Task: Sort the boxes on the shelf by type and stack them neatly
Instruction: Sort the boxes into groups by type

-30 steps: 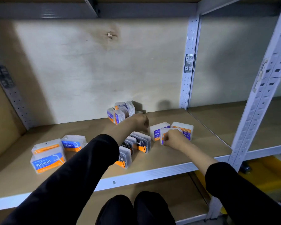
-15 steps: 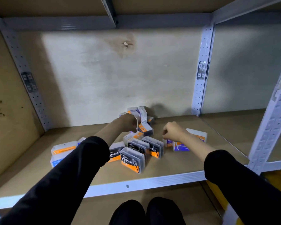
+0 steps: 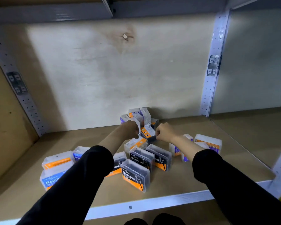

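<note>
Small clear plastic boxes lie on the wooden shelf point(image 3: 177, 181). Several black "Charcoal" boxes point(image 3: 135, 175) stand in the middle. Blue and orange "Round" boxes point(image 3: 51, 178) sit at the left, and purple-labelled boxes point(image 3: 208, 142) at the right. A loose pile of mixed boxes point(image 3: 139, 113) lies against the back wall. My left hand point(image 3: 131, 129) is curled at the front of this pile, against a clear box point(image 3: 137, 121). My right hand point(image 3: 165, 132) pinches the end of an orange-labelled box point(image 3: 147, 132) between the two hands.
Grey metal uprights point(image 3: 211, 75) stand at the back right and back left. The shelf's white front rail point(image 3: 152, 204) runs below my sleeves. A neighbouring shelf bay point(image 3: 250, 125) lies to the right. The shelf above hangs low overhead.
My right hand left the purple-labelled boxes at the right and moved left and back to the pile. My left hand reached further back to the pile.
</note>
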`<state>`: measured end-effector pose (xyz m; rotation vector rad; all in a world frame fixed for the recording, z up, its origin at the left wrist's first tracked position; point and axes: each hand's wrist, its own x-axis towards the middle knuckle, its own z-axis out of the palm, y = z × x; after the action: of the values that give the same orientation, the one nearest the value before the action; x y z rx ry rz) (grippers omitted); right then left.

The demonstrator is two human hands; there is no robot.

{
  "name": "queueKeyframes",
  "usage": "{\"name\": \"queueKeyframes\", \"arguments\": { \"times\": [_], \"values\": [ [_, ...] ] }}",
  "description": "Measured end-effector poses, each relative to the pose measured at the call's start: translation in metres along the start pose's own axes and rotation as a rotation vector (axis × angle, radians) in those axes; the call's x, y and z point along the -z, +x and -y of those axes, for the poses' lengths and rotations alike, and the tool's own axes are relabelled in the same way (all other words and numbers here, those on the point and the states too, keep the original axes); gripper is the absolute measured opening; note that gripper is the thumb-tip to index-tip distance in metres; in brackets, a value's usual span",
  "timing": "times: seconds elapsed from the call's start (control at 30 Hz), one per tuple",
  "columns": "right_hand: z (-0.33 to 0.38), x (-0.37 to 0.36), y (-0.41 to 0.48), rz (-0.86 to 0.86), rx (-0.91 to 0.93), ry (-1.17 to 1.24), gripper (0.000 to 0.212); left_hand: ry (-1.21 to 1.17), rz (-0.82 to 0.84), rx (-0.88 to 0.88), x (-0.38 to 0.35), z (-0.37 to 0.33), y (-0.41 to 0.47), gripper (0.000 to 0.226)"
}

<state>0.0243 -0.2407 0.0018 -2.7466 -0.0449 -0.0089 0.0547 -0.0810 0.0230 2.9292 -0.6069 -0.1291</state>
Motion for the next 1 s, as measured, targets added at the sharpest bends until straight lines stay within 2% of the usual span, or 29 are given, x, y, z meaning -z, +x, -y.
{"name": "queueKeyframes", "arguments": {
  "times": [0.23,0.5,0.63,0.73,0.87,1.0],
  "values": [
    [0.001,-0.028,0.039,0.001,0.018,-0.038,0.017,0.001,0.06,0.048,-0.029,0.012,0.028,0.048],
    [-0.004,-0.044,0.057,0.02,0.125,-0.123,0.027,0.07,0.068,0.024,-0.045,0.017,0.037,0.063],
    [-0.005,-0.048,0.063,0.013,0.107,-0.169,0.021,0.103,0.077,0.026,-0.043,0.017,0.038,0.052],
    [-0.005,-0.045,0.061,0.023,0.115,-0.184,0.025,0.002,0.105,0.028,-0.036,0.025,0.04,0.045],
    [-0.013,-0.038,0.063,0.004,0.046,-0.005,0.036,-0.239,0.156,0.048,-0.022,0.043,0.033,0.032],
    [-0.026,-0.022,0.065,-0.014,-0.046,0.222,0.032,-0.258,0.144,0.097,-0.013,0.058,0.029,0.028]
  ]
}}
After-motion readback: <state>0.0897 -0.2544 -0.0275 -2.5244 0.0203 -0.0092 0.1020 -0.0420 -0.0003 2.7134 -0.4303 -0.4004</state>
